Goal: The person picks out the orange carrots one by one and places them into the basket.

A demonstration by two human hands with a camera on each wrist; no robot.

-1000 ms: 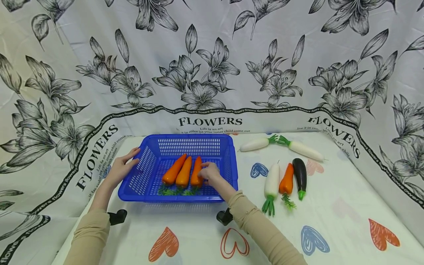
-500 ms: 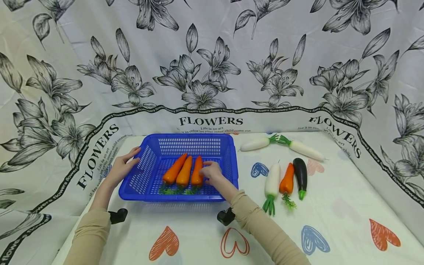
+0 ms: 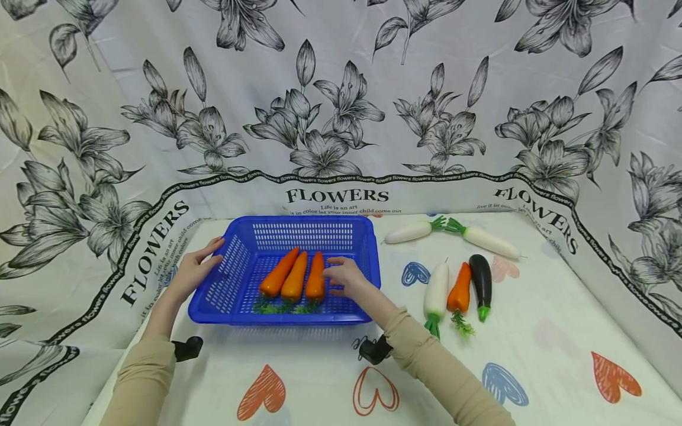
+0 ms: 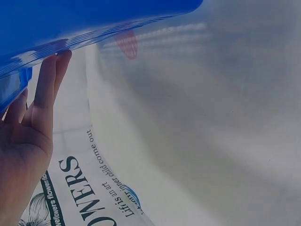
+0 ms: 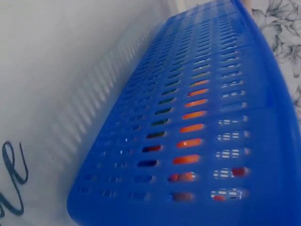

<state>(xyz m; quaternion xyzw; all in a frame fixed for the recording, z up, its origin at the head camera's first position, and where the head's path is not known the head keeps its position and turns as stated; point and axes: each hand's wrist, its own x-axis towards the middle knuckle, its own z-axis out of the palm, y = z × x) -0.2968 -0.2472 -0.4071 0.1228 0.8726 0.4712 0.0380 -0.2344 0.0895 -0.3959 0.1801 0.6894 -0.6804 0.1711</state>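
Note:
A blue plastic basket (image 3: 282, 319) with slotted walls stands on the table. Inside it lie three orange carrots, leafy ends toward the person: a left carrot (image 3: 279, 273), a middle carrot (image 3: 295, 278) and a right carrot (image 3: 315, 284). My left hand (image 3: 194, 272) holds the basket's left rim; in the left wrist view its fingers (image 4: 45, 87) reach up to the rim's underside. Over the basket's right part, my right hand (image 3: 351, 281) has its fingers spread close beside the right carrot, gripping nothing. The right wrist view shows the basket's outer wall (image 5: 263, 165), which hides that hand.
Right of the basket lie a white radish (image 3: 437, 290), another carrot (image 3: 459, 290) and an eggplant (image 3: 482, 284). Farther back are two more white radishes, a left one (image 3: 407, 232) and a right one (image 3: 490, 241). A flower-printed curtain (image 3: 341, 118) hangs behind the table.
My right hand has let go of the right carrot and drawn slightly to the right, its fingers spreading. The carrots lie as before, and my left hand stays at the rim.

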